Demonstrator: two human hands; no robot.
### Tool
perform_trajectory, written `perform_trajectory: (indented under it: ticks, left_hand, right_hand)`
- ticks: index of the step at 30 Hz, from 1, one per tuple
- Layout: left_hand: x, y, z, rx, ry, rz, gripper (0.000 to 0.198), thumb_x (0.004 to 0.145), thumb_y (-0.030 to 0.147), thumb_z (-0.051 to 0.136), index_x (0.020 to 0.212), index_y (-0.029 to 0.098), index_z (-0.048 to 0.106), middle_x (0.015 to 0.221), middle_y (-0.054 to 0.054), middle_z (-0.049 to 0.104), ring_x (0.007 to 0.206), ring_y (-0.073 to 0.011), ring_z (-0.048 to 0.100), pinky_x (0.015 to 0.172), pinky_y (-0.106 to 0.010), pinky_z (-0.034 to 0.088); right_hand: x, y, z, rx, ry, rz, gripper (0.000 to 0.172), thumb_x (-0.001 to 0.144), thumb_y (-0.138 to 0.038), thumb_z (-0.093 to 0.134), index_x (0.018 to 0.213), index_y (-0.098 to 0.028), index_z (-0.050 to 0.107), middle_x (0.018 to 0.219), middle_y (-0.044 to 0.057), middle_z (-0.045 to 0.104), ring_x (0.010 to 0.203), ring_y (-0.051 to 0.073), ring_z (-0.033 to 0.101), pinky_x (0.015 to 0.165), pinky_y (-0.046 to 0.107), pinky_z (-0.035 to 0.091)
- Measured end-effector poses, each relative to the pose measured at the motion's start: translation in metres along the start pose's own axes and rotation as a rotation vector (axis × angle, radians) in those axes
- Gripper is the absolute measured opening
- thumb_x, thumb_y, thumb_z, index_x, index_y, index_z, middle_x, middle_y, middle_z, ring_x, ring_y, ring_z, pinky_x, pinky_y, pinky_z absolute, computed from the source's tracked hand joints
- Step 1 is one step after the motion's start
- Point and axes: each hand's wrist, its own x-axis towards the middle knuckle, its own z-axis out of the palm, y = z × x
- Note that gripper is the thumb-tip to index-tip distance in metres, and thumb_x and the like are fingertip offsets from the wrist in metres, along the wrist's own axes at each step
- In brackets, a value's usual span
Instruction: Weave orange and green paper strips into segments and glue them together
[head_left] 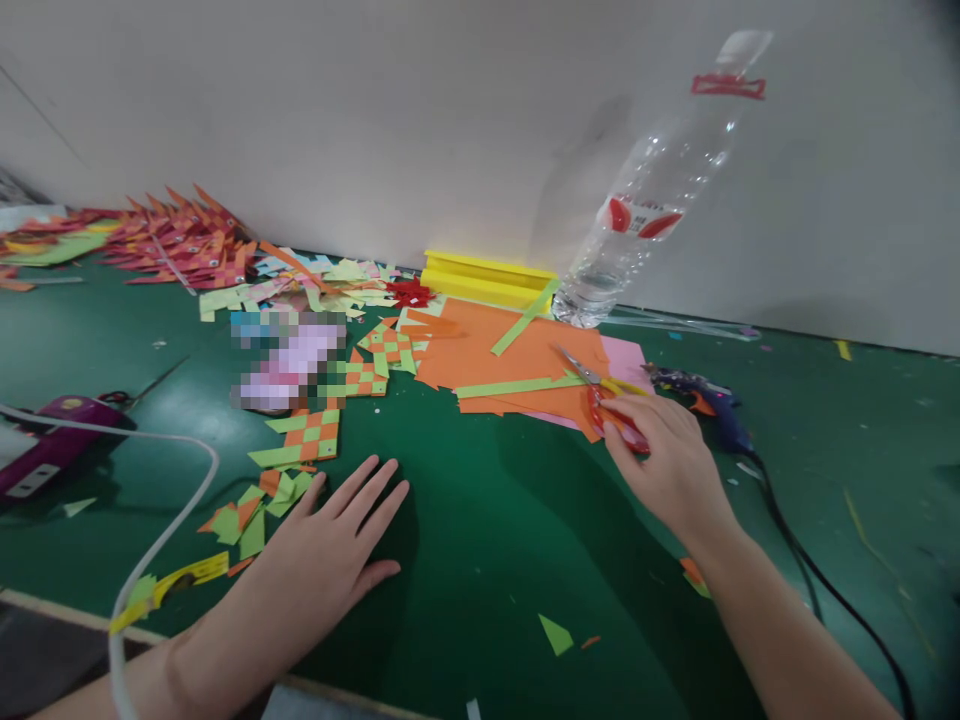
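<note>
My left hand (337,545) lies with fingers spread on the green tabletop (450,560), holding nothing. Just beyond its fingertips are cut green and orange paper scraps (259,510) and a woven green-and-orange paper piece (311,435). My right hand (664,450) has its fingers closed at the red handles of a pair of scissors (592,375), whose blades point away to the left. Those scissors rest over orange paper sheets (517,345), with a green paper strip (517,386) beneath. Part of the handles is hidden by my fingers.
A tilted clear bottle (645,190) leans against the wall beside a yellow holder (487,280). To the right lies a blue glue gun (716,400) with a black cord. At left are a purple power strip (56,440), a white cable (176,530) and piled red-orange paper pieces (184,240).
</note>
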Motion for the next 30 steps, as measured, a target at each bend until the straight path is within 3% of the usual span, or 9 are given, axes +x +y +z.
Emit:
perform_trajectory:
  ticks: [5, 10, 14, 18, 21, 24, 30]
  left_hand:
    - [-0.011, -0.007, 0.002, 0.005, -0.036, -0.049, 0.048, 0.094, 0.043, 0.046, 0.138, 0.025, 0.051, 0.146, -0.007, 0.047, 0.129, -0.0355, 0.049, 0.08, -0.05, 0.056]
    - [-0.004, -0.004, -0.004, 0.04, -0.034, -0.168, 0.052, 0.094, 0.045, 0.043, 0.136, 0.016, 0.053, 0.138, -0.014, 0.056, 0.118, -0.0382, 0.058, 0.067, -0.047, 0.059]
    - [0.014, 0.007, -0.015, 0.012, 0.037, -0.102, 0.051, 0.097, 0.045, 0.038, 0.133, 0.015, 0.057, 0.132, -0.013, 0.061, 0.117, -0.0339, 0.06, 0.086, -0.049, 0.055]
    - [0.043, 0.01, -0.016, -0.032, 0.058, -0.072, 0.054, 0.097, 0.049, 0.037, 0.135, 0.015, 0.055, 0.14, -0.014, 0.054, 0.128, -0.0337, 0.051, 0.105, -0.053, 0.04]
    - [0.068, -0.002, -0.009, -0.006, 0.036, -0.143, 0.058, 0.096, 0.049, 0.042, 0.137, 0.009, 0.051, 0.144, -0.018, 0.047, 0.134, -0.0369, 0.042, 0.108, -0.054, 0.035]
    - [0.088, -0.022, -0.002, 0.067, -0.006, -0.235, 0.061, 0.097, 0.05, 0.037, 0.125, 0.0, 0.059, 0.146, -0.026, 0.042, 0.136, -0.0383, 0.039, 0.11, -0.054, 0.031]
    - [0.101, -0.051, 0.012, 0.12, 0.013, -0.377, 0.056, 0.099, 0.047, 0.031, 0.117, 0.005, 0.063, 0.143, -0.024, 0.046, 0.131, -0.0391, 0.046, 0.106, -0.055, 0.032]
  right_hand:
    - [0.0, 0.0, 0.0, -0.005, 0.01, -0.016, 0.019, 0.089, -0.021, 0.054, 0.106, -0.02, 0.06, 0.102, 0.01, 0.069, 0.099, 0.028, 0.064, 0.092, 0.046, 0.047]
    - [0.001, 0.0, -0.001, -0.018, 0.016, -0.029, 0.018, 0.089, -0.022, 0.054, 0.105, -0.019, 0.06, 0.1, 0.011, 0.069, 0.097, 0.028, 0.064, 0.091, 0.046, 0.048]
    - [0.001, -0.001, -0.001, -0.02, 0.02, -0.033, 0.017, 0.089, -0.021, 0.054, 0.105, -0.019, 0.06, 0.101, 0.01, 0.069, 0.098, 0.028, 0.064, 0.09, 0.046, 0.048]
    - [0.001, 0.0, -0.001, -0.014, 0.012, -0.035, 0.019, 0.088, -0.021, 0.054, 0.106, -0.02, 0.06, 0.102, 0.01, 0.069, 0.1, 0.028, 0.064, 0.09, 0.046, 0.048]
    - [0.0, 0.0, -0.001, -0.008, 0.01, -0.024, 0.019, 0.088, -0.021, 0.055, 0.106, -0.02, 0.06, 0.101, 0.01, 0.07, 0.1, 0.029, 0.064, 0.091, 0.046, 0.047]
    - [-0.001, 0.001, 0.0, 0.007, -0.005, -0.005, 0.02, 0.088, -0.022, 0.054, 0.107, -0.02, 0.061, 0.102, 0.01, 0.069, 0.102, 0.029, 0.063, 0.092, 0.047, 0.046]
    - [-0.001, 0.001, 0.0, 0.01, -0.033, 0.021, 0.02, 0.089, -0.024, 0.052, 0.107, -0.021, 0.061, 0.103, 0.01, 0.069, 0.105, 0.029, 0.062, 0.093, 0.048, 0.046]
